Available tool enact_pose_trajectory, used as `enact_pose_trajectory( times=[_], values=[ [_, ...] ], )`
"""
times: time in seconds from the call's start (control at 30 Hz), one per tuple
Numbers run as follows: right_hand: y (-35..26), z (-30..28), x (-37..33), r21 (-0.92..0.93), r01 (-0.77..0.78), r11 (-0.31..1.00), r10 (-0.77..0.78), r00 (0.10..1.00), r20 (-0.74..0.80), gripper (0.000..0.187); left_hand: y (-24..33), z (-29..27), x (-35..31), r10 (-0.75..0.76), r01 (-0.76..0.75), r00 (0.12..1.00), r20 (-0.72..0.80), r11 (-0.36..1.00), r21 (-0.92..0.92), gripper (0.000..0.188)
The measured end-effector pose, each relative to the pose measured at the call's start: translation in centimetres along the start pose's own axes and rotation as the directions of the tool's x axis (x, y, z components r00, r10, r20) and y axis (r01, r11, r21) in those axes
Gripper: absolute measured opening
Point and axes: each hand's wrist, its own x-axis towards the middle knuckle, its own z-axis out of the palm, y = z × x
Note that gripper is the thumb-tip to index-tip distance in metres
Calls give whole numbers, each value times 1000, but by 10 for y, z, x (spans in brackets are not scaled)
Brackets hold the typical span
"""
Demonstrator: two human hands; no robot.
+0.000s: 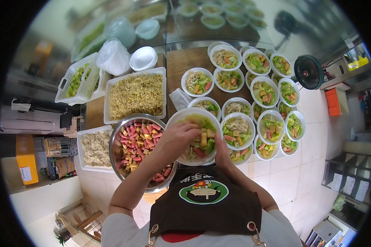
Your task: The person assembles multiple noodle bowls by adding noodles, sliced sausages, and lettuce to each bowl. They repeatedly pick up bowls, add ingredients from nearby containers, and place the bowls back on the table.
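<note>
Close to my body is a white plastic bowl [213,122] of lettuce, sprouts, sausage pieces and yellow-brown cubes. My right hand [222,153] grips its right side, thumb side along the rim. Over the bowl's left rim reaches my left hand [180,139], its fingers bent and close together against the lettuce [202,120]. Whatever those fingertips pinch is hidden beneath them. Beside my left forearm stands a steel basin [118,165] of cut pink sausages [142,133] and yellow-brown cubes, partly covered by the arm.
Filled bowls [264,91] crowd the table's right side, some stacked. On the left are a tray of bean sprouts [136,96], a tray of pale shreds [95,149] and a white basket [90,84] of greens. Empty bowls [143,58] stand behind; a fan [308,72] is at right.
</note>
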Motion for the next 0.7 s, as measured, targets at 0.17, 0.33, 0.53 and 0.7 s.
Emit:
enact_pose_trajectory(
  times=[0.17,0.33,0.53,0.7],
  values=[
    [10,-5,6,218,-116,969,135,988,-73,53,-4,-19,-2,-347,314,923,-165,928,-198,19],
    [24,-27,15,490,-164,856,200,980,-22,49,-13,-11,-33,-546,477,801,-245,830,-290,17],
    [45,-14,31,128,-46,991,73,972,-224,55,-12,-5,-39,-351,356,921,-172,934,3,27],
    [33,-8,30,-33,-45,998,38,978,-204,54,-15,12,-12,-250,251,968,-38,936,246,32]
  ],
)
